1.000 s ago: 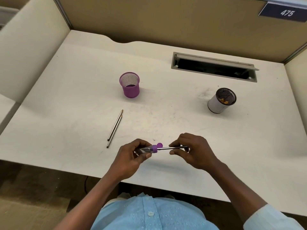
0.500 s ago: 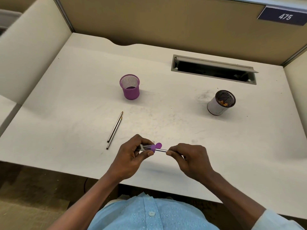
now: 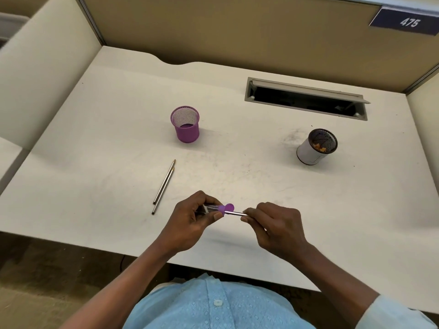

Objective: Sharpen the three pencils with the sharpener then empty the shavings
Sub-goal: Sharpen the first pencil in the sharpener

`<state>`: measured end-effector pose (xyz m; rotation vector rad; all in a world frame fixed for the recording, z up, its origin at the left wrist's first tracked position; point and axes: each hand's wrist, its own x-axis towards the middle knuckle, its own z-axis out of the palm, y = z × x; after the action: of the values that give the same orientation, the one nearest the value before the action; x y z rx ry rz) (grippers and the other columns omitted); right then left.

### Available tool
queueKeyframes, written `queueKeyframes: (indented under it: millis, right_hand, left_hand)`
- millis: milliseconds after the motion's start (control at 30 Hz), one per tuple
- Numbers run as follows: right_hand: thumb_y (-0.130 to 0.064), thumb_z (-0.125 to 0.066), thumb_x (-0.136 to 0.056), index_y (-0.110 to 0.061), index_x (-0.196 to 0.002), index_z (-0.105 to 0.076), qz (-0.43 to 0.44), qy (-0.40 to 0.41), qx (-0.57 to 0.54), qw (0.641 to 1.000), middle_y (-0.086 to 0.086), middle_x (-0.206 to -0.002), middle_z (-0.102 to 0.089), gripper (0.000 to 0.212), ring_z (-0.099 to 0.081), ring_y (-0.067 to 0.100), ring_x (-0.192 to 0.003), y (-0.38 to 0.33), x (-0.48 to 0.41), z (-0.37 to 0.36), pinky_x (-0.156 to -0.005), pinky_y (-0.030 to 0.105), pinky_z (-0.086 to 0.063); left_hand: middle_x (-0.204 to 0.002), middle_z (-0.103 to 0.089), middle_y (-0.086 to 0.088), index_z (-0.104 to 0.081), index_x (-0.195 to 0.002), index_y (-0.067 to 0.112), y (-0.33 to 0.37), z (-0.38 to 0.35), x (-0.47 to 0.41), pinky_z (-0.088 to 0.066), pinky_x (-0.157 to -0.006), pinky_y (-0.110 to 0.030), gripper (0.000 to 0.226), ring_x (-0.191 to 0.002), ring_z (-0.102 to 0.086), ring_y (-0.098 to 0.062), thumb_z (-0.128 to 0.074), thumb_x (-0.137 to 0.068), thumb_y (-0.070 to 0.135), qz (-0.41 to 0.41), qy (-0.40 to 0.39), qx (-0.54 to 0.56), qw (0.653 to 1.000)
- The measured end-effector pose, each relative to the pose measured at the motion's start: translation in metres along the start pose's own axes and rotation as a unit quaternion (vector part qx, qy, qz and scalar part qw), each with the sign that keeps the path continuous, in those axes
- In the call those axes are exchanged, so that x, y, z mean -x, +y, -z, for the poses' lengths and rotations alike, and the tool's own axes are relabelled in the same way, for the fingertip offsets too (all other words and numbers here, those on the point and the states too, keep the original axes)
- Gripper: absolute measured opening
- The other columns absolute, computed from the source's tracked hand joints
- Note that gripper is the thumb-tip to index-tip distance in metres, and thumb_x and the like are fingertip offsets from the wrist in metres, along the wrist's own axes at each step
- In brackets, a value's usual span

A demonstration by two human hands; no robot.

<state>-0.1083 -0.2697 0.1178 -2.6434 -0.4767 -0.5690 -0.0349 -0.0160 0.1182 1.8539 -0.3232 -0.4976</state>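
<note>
- The left hand [image 3: 190, 222] grips the sharpener [image 3: 222, 208] just above the near edge of the counter [image 3: 95, 162].
- The right hand [image 3: 275, 226] pinches a pencil [image 3: 237, 213]. The pencil's tip is stuck in the sharpener's purple end.
- A second ago more of the pencil showed between the hands. Now the right fingers sit closer to the sharpener, and the hand has turned.
- So I think this pencil is being twisted and sharpened right now.
- The other two pencils [image 3: 164, 186] lie side by side on the counter, to the left, and have not moved. Their far tips may be pointed, but they are too small to tell.
- The shavings are not emptied yet. A white cup [image 3: 316, 148] with some bits inside stands well apart on the right.
</note>
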Motion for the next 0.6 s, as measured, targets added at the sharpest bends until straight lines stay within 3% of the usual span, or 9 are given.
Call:
queueKeyframes:
  millis: [33,100,200,233,267,333,400,500,600]
  right_hand:
    - [-0.028,-0.075,-0.099,-0.019,-0.091,-0.081,-0.017,-0.002,-0.003,1.0,-0.006,-0.067,-0.061,0.014,-0.051,0.015,-0.053,-0.001,0.0,0.0,-0.044,0.031,-0.037]
    - [-0.034,-0.076,-0.096,-0.024,-0.085,-0.082,-0.165,-0.063,-0.147,0.973,-0.009,-0.06,-0.059,0.016,-0.043,0.008,-0.051,-0.006,-0.005,0.0,-0.048,0.028,-0.036]
    - [-0.037,-0.077,-0.094,-0.019,-0.083,-0.086,-0.443,-0.24,-0.414,0.758,-0.006,-0.053,-0.051,0.023,-0.034,0.013,-0.052,0.001,-0.018,0.008,-0.051,0.023,-0.028]
    - [-0.037,-0.077,-0.096,-0.015,-0.085,-0.087,-0.475,-0.28,-0.446,0.705,-0.002,-0.055,-0.051,0.027,-0.031,0.014,-0.051,0.004,-0.02,0.01,-0.049,0.022,-0.024]
    - [-0.037,-0.076,-0.096,-0.013,-0.086,-0.086,-0.478,-0.3,-0.46,0.685,0.0,-0.056,-0.051,0.029,-0.03,0.014,-0.05,0.006,-0.021,0.012,-0.048,0.021,-0.023]
    - [-0.038,-0.08,-0.094,-0.016,-0.086,-0.085,-0.449,-0.291,-0.455,0.712,-0.001,-0.058,-0.06,0.024,-0.039,0.011,-0.049,0.004,-0.018,0.012,-0.048,0.019,-0.031]
    - [-0.034,-0.087,-0.086,-0.023,-0.083,-0.082,-0.392,-0.214,-0.392,0.804,-0.006,-0.064,-0.071,0.013,-0.054,0.006,-0.055,0.0,-0.012,0.009,-0.056,0.016,-0.041]
    - [-0.022,-0.085,-0.089,-0.019,-0.084,-0.079,-0.19,-0.069,-0.205,0.958,-0.012,-0.07,-0.069,0.008,-0.057,0.004,-0.059,0.0,-0.002,0.004,-0.056,0.02,-0.044]
    - [-0.025,-0.078,-0.096,-0.019,-0.086,-0.079,-0.057,-0.022,-0.054,0.997,-0.01,-0.066,-0.062,0.011,-0.051,0.013,-0.053,0.001,0.001,0.003,-0.046,0.03,-0.04]
  left_hand:
    - [-0.088,-0.074,0.02,-0.078,-0.104,0.017,0.002,0.0,0.0,-0.044,-0.069,-0.01,0.012,-0.074,-0.062,-0.003,-0.084,-0.096,0.011,-0.008,0.004,0.002,1.0]
    - [-0.095,-0.075,0.009,-0.078,-0.104,0.017,0.005,0.002,0.0,-0.047,-0.071,-0.015,0.016,-0.079,-0.065,-0.008,-0.085,-0.094,0.007,-0.032,0.008,-0.011,0.999]
    - [-0.099,-0.074,0.003,-0.077,-0.105,0.016,0.006,0.005,0.0,-0.052,-0.073,-0.025,0.022,-0.084,-0.068,-0.015,-0.086,-0.091,0.002,-0.049,-0.016,-0.038,0.998]
    - [-0.1,-0.075,0.004,-0.076,-0.106,0.016,0.006,0.005,0.0,-0.053,-0.074,-0.026,0.023,-0.085,-0.068,-0.016,-0.086,-0.091,0.002,-0.047,-0.025,-0.041,0.998]
    - [-0.101,-0.075,0.004,-0.076,-0.106,0.016,0.006,0.005,-0.001,-0.053,-0.074,-0.026,0.023,-0.085,-0.068,-0.016,-0.086,-0.091,0.002,-0.044,-0.03,-0.041,0.998]
    - [-0.101,-0.076,0.001,-0.076,-0.105,0.017,0.007,0.005,-0.002,-0.051,-0.072,-0.028,0.021,-0.083,-0.066,-0.015,-0.086,-0.091,0.003,-0.037,-0.031,-0.04,0.998]
    - [-0.101,-0.077,-0.003,-0.076,-0.103,0.018,0.007,0.006,-0.005,-0.051,-0.071,-0.024,0.018,-0.081,-0.065,-0.011,-0.085,-0.093,0.006,-0.027,-0.028,-0.032,0.999]
    - [-0.099,-0.078,-0.003,-0.077,-0.103,0.018,0.006,0.002,-0.005,-0.051,-0.074,-0.019,0.013,-0.083,-0.065,-0.016,-0.085,-0.095,0.011,-0.003,-0.016,-0.015,1.0]
    - [-0.095,-0.077,0.0,-0.077,-0.102,0.02,0.006,-0.005,-0.003,-0.05,-0.073,-0.022,0.013,-0.083,-0.063,-0.024,-0.085,-0.095,0.012,0.012,-0.004,-0.001,1.0]
